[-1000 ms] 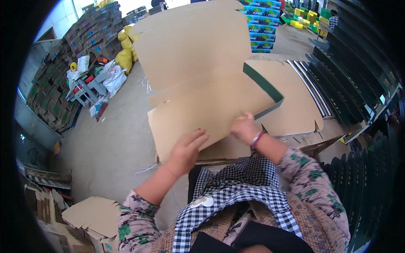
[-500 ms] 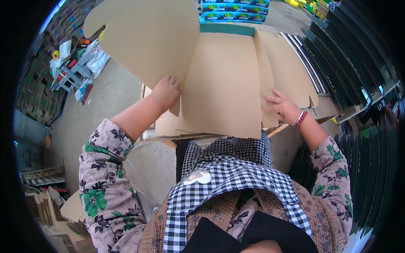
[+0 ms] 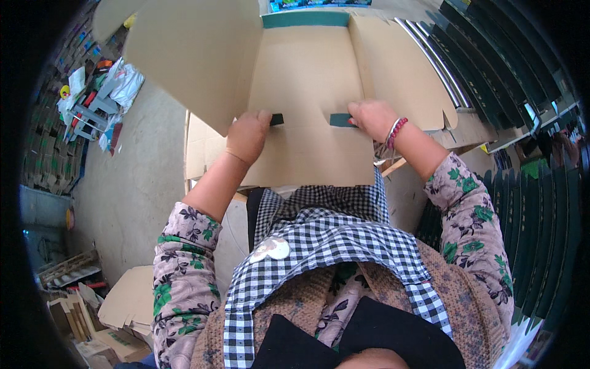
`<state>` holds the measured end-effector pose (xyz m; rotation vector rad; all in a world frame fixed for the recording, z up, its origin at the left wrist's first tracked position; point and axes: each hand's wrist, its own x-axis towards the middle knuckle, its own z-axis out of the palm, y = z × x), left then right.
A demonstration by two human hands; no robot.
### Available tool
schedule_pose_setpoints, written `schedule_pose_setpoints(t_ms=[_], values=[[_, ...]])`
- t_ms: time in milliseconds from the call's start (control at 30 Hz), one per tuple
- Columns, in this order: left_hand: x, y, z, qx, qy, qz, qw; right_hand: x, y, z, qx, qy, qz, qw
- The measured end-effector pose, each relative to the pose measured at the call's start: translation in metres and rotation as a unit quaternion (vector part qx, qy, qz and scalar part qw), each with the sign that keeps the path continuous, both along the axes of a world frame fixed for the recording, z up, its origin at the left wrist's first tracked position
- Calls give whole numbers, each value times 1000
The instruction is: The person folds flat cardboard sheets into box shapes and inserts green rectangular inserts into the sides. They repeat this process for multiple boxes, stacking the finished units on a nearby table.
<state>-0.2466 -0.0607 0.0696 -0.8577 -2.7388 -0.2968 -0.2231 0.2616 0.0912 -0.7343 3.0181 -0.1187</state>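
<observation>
Two bare hands are positioned over an open brown carton, which is set directly in front of the body on a work table. The left hand is placed palm down with the fingers curled, and a small dark green left tab is gripped at its fingertips. The right hand is angled inward from the right, and a matching right tab is pinched between thumb and fingers. Both forearms are extended forward, spread at the elbows. The tabs are held above the near part of the carton, apart from each other. At the left, a large lid panel is raised, and the floor behind it is partly blocked from view. A flat cardboard sheet is laid just right of the carton, bordered by metal bars. Farther right, dark green sheets are stacked in overlapping rows. Small light markings are carried on these sheets, too small to be read. Printed blue boxes are cut off by the upper edge; their printing likewise cannot be made out with confidence.
</observation>
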Motion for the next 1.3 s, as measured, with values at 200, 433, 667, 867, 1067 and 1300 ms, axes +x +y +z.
schedule_pose_setpoints(t_ms=[200, 433, 667, 867, 1067, 1300], values=[[46, -10, 23, -205, -79, -83, 972, 18, -8, 6, 15, 0, 6, 1000], [71, -10, 43, -267, -70, -124, 953, 45, -11, 11, 34, 15, 18, 999], [86, -19, 49, -268, -116, -143, 946, 60, -9, 15, 23, -12, 26, 999], [52, -21, 59, -74, -233, -251, 937, 37, -6, -1, 5, -21, -1, 1000], [14, -6, 92, -21, -356, -93, 930, 7, 6, 24, -209, -217, 18, 954], [16, 10, 113, -61, -364, -46, 928, 28, 34, 44, -483, -333, 39, 809]])
